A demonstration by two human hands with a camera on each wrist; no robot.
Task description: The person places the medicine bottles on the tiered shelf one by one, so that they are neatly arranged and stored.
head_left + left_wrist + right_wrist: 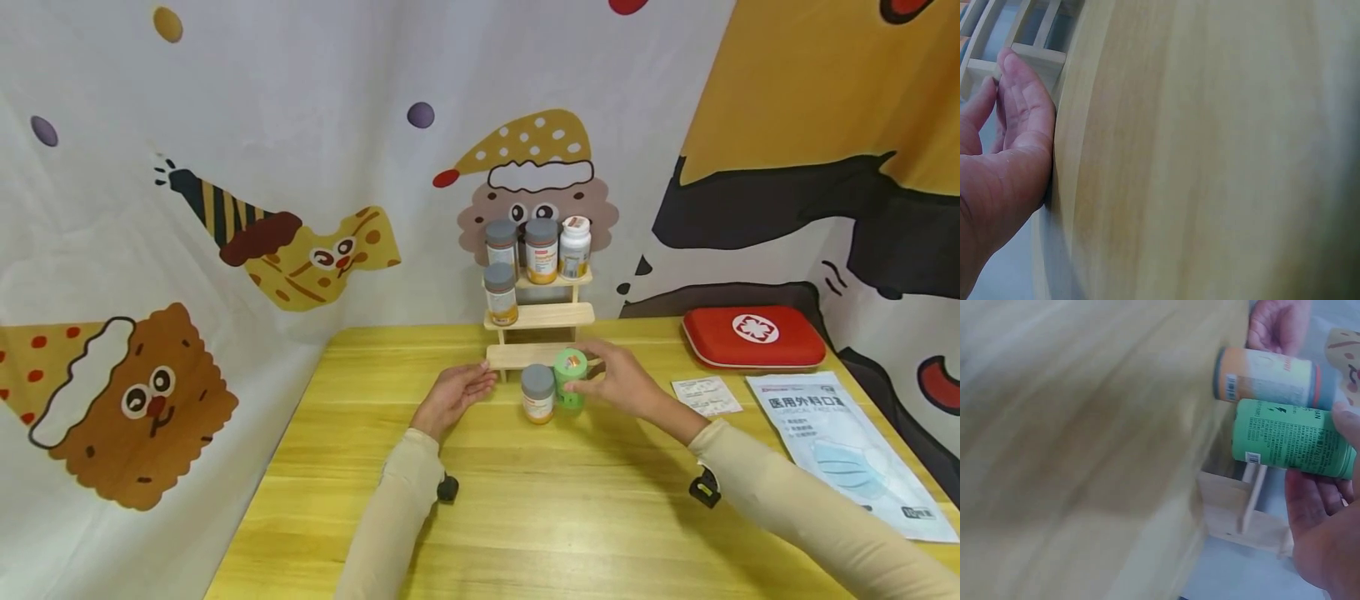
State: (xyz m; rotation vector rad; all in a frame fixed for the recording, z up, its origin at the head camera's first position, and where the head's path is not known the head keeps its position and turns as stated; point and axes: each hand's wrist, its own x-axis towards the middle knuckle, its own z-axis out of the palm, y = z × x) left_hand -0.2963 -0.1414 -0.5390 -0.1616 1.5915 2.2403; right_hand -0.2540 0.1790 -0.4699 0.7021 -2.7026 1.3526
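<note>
My right hand [622,382] holds a green canister [1291,437] with an orange mark on its lid, thumb on one side and fingers on the other. Right beside the canister stands a grey-capped supplement bottle [537,396] with an orange and white label. Both are in front of the small wooden step rack [540,315]. My left hand [453,396], fingers mostly straight, has its fingertips at the left end of the rack's lowest step. In the left wrist view, the thumb and fingertips meet the rack's corner.
Grey-capped bottles [542,250] and a white bottle [575,248] line the top step; another grey-capped bottle [500,293] stands on the middle step. On the right lie a red first-aid case [753,337], a small printed packet [707,396] and a face-mask pack [851,454]. A patterned cloth hangs behind.
</note>
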